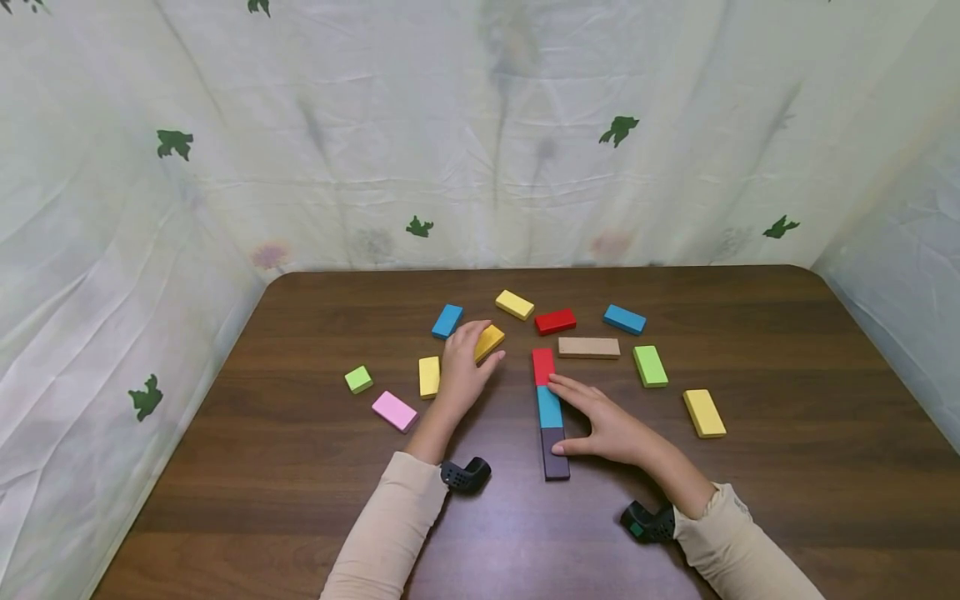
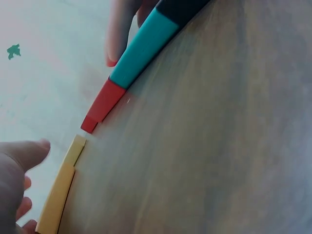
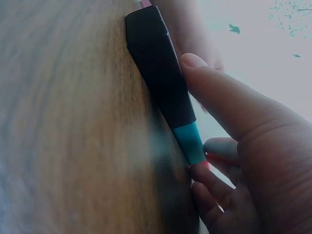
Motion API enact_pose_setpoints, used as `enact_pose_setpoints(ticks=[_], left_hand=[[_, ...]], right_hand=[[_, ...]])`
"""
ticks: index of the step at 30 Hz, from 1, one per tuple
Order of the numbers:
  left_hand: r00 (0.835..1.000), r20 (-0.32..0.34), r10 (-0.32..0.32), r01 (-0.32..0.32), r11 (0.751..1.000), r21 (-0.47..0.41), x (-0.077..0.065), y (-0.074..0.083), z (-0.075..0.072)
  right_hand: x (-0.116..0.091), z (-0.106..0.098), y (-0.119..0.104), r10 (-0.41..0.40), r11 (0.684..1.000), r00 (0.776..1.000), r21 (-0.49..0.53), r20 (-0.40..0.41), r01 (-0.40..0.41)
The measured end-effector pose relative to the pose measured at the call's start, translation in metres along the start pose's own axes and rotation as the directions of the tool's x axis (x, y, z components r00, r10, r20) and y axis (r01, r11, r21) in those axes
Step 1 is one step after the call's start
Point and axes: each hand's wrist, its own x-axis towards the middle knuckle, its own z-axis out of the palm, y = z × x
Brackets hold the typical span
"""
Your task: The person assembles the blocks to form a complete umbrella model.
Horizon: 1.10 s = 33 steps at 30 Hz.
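Note:
A red block (image 1: 543, 367), a blue block (image 1: 550, 407) and a dark purple block (image 1: 555, 460) lie end to end in a straight row. My right hand (image 1: 611, 425) rests along the row's right side, its thumb by the dark purple block and its fingertips near where red meets blue. My left hand (image 1: 463, 371) is beside an orange-yellow block (image 1: 490, 341). In the left wrist view the left thumb stands apart from that block (image 2: 56, 202), while the other fingertips are close to its side. Part of the block is hidden by the hand in the head view.
Around the row lie a wooden plank block (image 1: 588, 348), another red block (image 1: 555, 322), a pink block (image 1: 394, 411), green blocks (image 1: 650, 367), yellow blocks (image 1: 704, 413) and blue blocks (image 1: 624, 319). A pale cloth (image 1: 450, 167) hangs behind the brown table (image 1: 247, 467).

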Motion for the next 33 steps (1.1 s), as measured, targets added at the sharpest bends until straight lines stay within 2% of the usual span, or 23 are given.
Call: enact_pose_setpoints(ticks=[4, 8, 13, 20, 25, 33], left_hand=[[0.996, 0.031, -0.082, 0.082, 0.997, 0.001, 0.0, -0.002, -0.001], [0.985, 0.064, -0.163, 0.162, 0.987, 0.023, 0.001, -0.006, -0.001], [0.978, 0.071, -0.197, 0.193, 0.979, 0.065, 0.002, -0.008, -0.001], [0.982, 0.074, -0.172, 0.165, 0.981, 0.1, 0.005, -0.01, 0.0], [0.983, 0.101, -0.151, 0.138, 0.983, 0.124, 0.007, -0.01, -0.001], [0.988, 0.145, -0.052, 0.028, 0.986, 0.165, 0.013, -0.004, 0.002]], right_hand=[[0.0, 0.0, 0.0, -0.007, 1.0, 1.0, 0.001, -0.001, 0.007], [-0.001, 0.0, 0.0, -0.006, 1.0, 1.0, -0.003, 0.001, 0.006], [-0.001, 0.001, 0.001, -0.006, 1.0, 1.0, -0.004, 0.0, 0.006], [-0.001, 0.001, 0.001, -0.005, 1.0, 1.0, 0.0, -0.004, 0.005], [-0.001, 0.001, 0.001, 0.006, 1.0, 1.0, -0.006, -0.001, -0.006], [0.0, 0.0, 0.001, 0.042, 0.999, 0.999, 0.0, 0.02, -0.042]])
